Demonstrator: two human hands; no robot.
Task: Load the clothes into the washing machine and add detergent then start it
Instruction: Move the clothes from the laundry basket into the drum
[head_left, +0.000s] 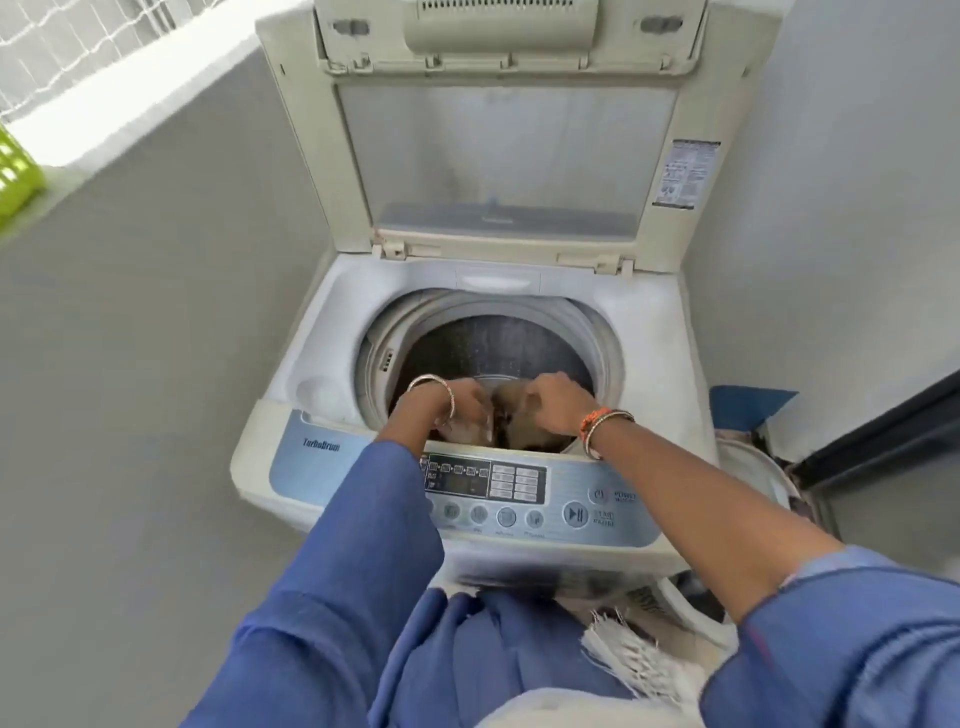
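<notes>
A top-loading washing machine stands before me with its lid raised upright. Both my hands reach into the drum. My left hand and my right hand each grip a brownish garment at the drum's near edge. The garment's lower part is hidden below the rim. The control panel with a start/pause button lies under my forearms. More cloth, white and fringed, lies low by my right side.
A grey wall runs along the left, with a green basket on its ledge. A white tub or bucket sits right of the machine, beside a dark door frame. A blue item lies behind it.
</notes>
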